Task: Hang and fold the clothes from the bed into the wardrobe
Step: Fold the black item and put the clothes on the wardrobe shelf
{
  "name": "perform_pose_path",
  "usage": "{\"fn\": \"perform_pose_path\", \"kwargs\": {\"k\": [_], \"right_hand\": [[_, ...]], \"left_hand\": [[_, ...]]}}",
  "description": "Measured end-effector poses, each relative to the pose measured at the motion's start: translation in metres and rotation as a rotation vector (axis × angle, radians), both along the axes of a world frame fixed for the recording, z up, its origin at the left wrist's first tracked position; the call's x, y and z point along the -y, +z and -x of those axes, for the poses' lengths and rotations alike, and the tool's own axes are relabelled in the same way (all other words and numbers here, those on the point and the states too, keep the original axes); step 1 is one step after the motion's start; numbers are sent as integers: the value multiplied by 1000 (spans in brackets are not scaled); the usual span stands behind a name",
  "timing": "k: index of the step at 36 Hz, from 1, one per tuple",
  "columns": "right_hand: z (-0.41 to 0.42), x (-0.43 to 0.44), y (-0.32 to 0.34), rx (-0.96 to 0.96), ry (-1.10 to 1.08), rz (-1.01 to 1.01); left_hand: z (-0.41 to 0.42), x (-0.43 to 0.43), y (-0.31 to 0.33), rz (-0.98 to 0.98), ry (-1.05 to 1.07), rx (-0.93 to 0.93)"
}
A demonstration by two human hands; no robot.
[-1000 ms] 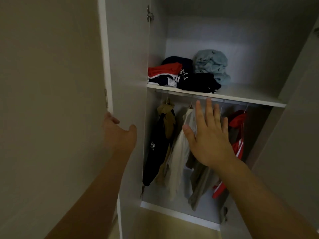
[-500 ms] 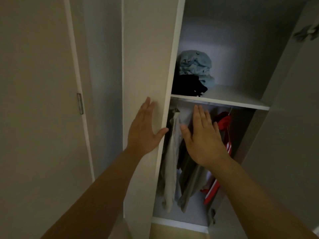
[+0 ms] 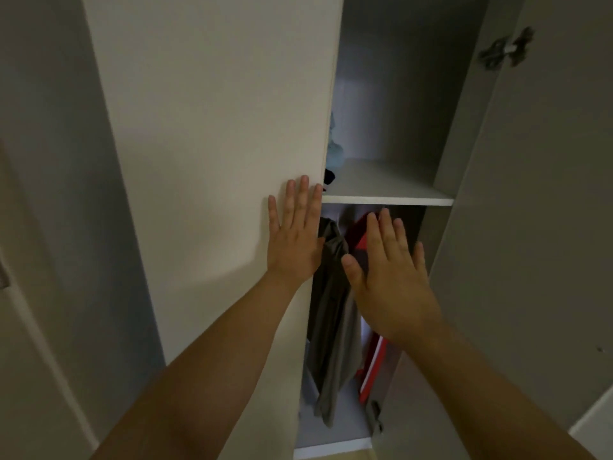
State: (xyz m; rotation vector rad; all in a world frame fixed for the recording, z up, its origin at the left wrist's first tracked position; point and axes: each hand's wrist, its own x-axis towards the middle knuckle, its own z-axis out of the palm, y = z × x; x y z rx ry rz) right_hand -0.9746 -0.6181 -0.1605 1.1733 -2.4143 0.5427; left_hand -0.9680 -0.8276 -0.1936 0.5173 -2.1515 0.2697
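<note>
Head view: flat-fingered left hand [image 3: 295, 240] presses wardrobe door [image 3: 212, 127], partly hiding shelf [image 3: 381, 184]; right hand [image 3: 394, 280] straight-fingered.

A: What was logged at the far left?
B: A plain grey panel [image 3: 49, 161], shaded, running top to bottom. Beside it sat a paler panel [image 3: 23, 343] with a slanted edge. Couldn't tell whether it was wall or door.
A: Any hardware?
B: One small fitting [image 3: 2, 277] at the left border, blurred and cut off.
A: Lower down?
B: A narrow strip of beige floor [image 3: 338, 456] along the bottom. A pale surface [image 3: 597, 423] filled the lower right corner, unidentified.
</note>
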Motion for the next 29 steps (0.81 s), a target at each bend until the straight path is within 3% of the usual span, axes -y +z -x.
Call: {"fn": "perform_pose_path", "kwargs": {"k": [17, 22, 29], "right_hand": [[49, 5, -2, 20, -214, 9], [53, -26, 3, -6, -396, 107], [82, -99, 8, -91, -771, 366]], "left_hand": [[58, 39, 4, -12, 108, 77], [64, 25, 3, -39, 139, 70], [75, -38, -15, 93, -211, 38]]}}
